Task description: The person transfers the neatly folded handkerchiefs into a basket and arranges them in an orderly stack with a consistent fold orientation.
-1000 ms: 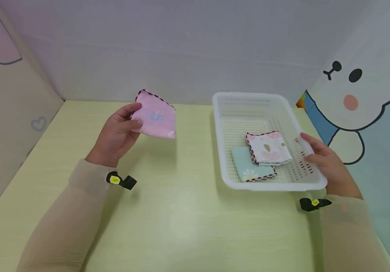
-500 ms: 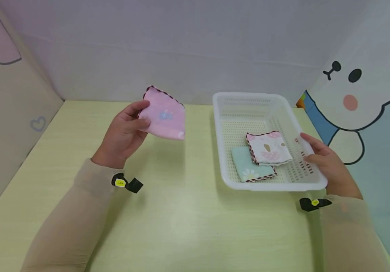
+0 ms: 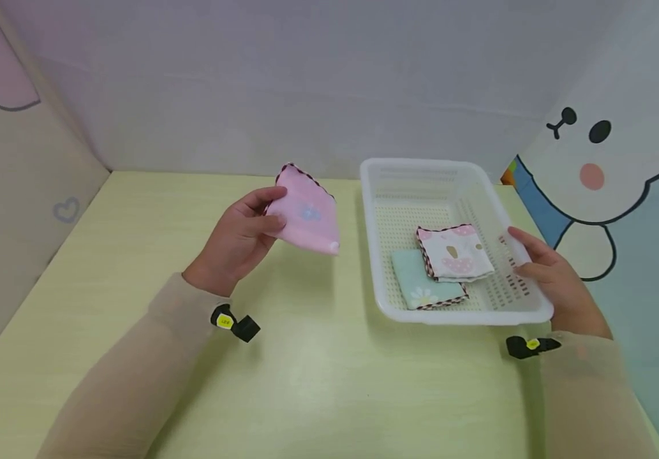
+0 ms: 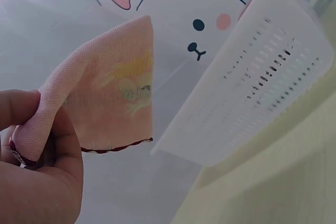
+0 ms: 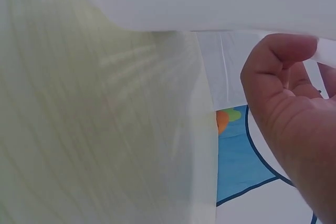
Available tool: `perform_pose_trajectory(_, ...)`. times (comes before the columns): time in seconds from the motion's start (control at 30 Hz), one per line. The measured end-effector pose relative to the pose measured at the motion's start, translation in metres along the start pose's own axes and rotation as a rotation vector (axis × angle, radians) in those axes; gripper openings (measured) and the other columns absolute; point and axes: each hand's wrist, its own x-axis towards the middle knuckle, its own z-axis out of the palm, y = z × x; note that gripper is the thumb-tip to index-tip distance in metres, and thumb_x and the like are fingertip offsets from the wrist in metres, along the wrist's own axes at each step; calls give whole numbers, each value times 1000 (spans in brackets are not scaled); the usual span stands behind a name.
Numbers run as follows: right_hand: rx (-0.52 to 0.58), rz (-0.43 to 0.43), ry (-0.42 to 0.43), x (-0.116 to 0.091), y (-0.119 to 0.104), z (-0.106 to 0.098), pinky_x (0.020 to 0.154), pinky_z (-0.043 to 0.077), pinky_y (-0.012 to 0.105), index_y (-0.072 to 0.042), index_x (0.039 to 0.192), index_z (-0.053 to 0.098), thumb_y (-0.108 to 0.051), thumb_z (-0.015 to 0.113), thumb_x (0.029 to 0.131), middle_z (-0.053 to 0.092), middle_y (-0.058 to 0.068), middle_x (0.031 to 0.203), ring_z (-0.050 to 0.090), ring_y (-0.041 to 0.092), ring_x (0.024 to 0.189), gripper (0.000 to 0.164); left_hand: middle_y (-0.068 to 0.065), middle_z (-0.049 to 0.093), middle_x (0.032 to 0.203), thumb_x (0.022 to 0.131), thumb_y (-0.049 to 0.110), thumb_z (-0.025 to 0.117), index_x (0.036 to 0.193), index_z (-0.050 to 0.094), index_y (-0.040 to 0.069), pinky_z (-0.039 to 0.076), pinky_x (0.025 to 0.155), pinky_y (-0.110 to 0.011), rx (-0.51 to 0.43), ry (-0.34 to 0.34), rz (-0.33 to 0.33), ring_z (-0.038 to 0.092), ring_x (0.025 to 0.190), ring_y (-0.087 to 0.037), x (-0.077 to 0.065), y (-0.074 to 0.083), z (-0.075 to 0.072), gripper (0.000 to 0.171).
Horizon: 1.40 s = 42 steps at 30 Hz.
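Note:
In the head view my left hand (image 3: 240,236) pinches a folded pink cloth (image 3: 309,220) by its left side, held above the table left of the basket. A dark checked trim edges the cloth, which bears a blue print; the left wrist view shows a yellow print on its other face. My right hand (image 3: 555,280) grips the right rim of a white plastic basket (image 3: 370,255), thumb toward the inside. Inside lie a folded mint cloth (image 3: 412,271) with a daisy and a folded white cloth (image 3: 464,255) with pink spots, the white one partly overlapping the mint.
The pale wooden table (image 3: 318,382) runs back to a plain light wall (image 3: 306,83). A cartoon-printed sheet (image 3: 639,255) stands along the right side, close to the right hand. Another printed panel (image 3: 13,191) borders the table on the left.
My left hand has carried the pink cloth to the right, toward the basket, and a little lower in view at the end. The right hand and basket have stayed in place.

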Motion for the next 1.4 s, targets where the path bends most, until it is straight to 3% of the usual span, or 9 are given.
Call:
perform_pose_trajectory(0.2, 63, -17, -24, 2, 5, -2, 86, 58, 46, -36, 163, 32, 1, 58, 103, 16, 3, 169, 62, 16, 115, 75, -11, 47, 135, 97, -17, 50, 116, 68, 13, 53, 90, -23, 19, -12, -33, 49, 118, -26, 1, -9, 12, 40)
perform_pose_trajectory(0.83, 5, -6, 13, 5, 7, -4, 87, 58, 49, -41, 161, 34, 0, 57, 103, 15, -1, 170, 59, 16, 117, 74, -13, 50, 130, 95, -18, 51, 115, 68, 12, 54, 89, -23, 1, -77, -41, 51, 117, -24, 13, -32, 43, 40)
perform_pose_trajectory(1.17, 38, -15, 0, 7, 7, -6, 83, 59, 47, -36, 161, 35, 1, 61, 101, 16, 4, 169, 67, 15, 108, 75, -11, 54, 128, 96, -15, 56, 129, 62, 1, 52, 84, -22, 41, -68, -89, 52, 111, -22, 15, -45, 56, 37)
perform_pose_trajectory(1.4, 31, -31, 1, 6, 6, -5, 83, 59, 46, -36, 162, 35, 1, 61, 102, 16, 4, 169, 66, 15, 109, 75, -9, 56, 129, 95, -15, 57, 128, 63, 0, 52, 84, -22, 41, -102, -103, 53, 111, -22, 12, -55, 64, 37)
